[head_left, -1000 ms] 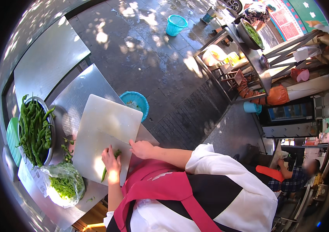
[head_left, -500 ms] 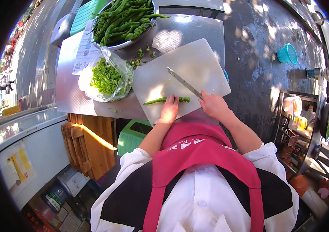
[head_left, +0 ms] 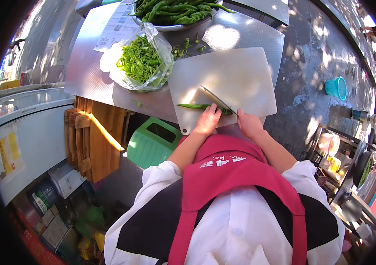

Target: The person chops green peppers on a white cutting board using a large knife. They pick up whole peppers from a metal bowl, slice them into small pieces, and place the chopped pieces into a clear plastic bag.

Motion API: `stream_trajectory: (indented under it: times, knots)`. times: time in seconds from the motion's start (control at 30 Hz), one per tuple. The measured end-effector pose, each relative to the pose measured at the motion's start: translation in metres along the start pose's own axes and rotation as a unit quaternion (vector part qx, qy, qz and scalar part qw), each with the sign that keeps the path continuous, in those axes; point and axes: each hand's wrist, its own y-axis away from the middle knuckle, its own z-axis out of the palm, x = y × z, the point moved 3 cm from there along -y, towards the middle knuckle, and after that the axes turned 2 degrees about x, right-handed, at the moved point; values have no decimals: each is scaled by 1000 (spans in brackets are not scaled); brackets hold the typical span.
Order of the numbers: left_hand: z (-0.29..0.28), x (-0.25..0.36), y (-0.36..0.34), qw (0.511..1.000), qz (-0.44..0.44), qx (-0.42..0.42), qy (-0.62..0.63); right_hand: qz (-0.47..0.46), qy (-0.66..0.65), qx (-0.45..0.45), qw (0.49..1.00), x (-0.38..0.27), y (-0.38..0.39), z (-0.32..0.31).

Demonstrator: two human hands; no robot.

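Head view: left fisheye of a head-worn pair, facing steeply down over the red apron [head_left: 236, 172]; left hand [head_left: 210, 119] and right hand [head_left: 249, 124] near, about mid-frame; cutting board [head_left: 241, 73] and table [head_left: 86, 70] beyond; pavement [head_left: 302, 73] at right; straight edges bent, corners black.

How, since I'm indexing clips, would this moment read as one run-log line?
left hand: on green pepper; right hand: gripping knife; pepper: on white cutting board; left of board: clear bag of cut green pieces
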Motion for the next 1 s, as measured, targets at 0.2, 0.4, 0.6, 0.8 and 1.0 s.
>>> stream_trajectory:
  times: [0.2, 0.4, 0.6, 0.8, 1.0]
  knots:
    - [5, -10, 4, 999, -2, 36, 22, -14, -10, -31, 999, -13, -8, -28]
    - [2, -10, 2, 997, -39, 35, 56, -28, -33, 4, 999, -12, -18, -5]
    - [5, -12, 4, 993, -62, 47, 86, -41, -36, 14, 998, -9, -21, 7]
    - [8, -15, 7, 987, -87, 65, 117, -25, -26, -9, 999, -13, -15, -13]
    - [6, -13, 4, 985, -110, 67, 112, -53, -42, 5, 998, -17, -25, -14]
